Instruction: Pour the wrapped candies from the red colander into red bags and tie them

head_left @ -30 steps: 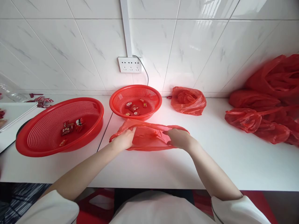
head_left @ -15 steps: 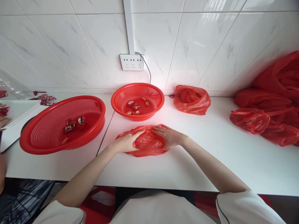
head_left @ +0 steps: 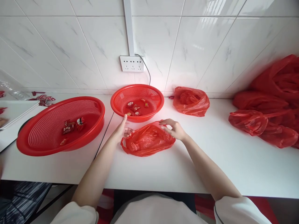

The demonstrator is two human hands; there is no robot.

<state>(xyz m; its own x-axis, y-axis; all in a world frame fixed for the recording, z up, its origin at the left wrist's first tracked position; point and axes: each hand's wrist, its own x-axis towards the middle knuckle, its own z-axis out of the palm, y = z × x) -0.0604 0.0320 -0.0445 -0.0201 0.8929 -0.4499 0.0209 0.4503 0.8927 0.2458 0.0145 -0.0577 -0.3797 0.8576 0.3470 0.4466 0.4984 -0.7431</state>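
A red plastic bag (head_left: 149, 141) lies on the table in front of me, its mouth spread wide and facing up, with nothing but crumpled film visible inside. My left hand (head_left: 122, 129) is at the bag's left rim, thumb pointing up and fingers apart, holding nothing. Over the right rim hovers my right hand (head_left: 174, 128), its fingers loosely bent and spread from the thumb; whether a fingertip touches the film is unclear. Just behind the bag stands a round red basket (head_left: 114, 107) with several small wrapped candies (head_left: 136, 108) in it.
To the left a larger red basket (head_left: 35, 124) tilts, holding several wrapped packets (head_left: 70, 126). A second red bag (head_left: 191, 101) sits by the wall, and more red bags (head_left: 263, 115) are heaped at right. Another person's hand (head_left: 3, 121) is by a white tray (head_left: 21, 113).
Both hands have come out of the bag's mouth; the left moved up and left, the right slightly up and right. The bag now lies more open and shifted a little right.
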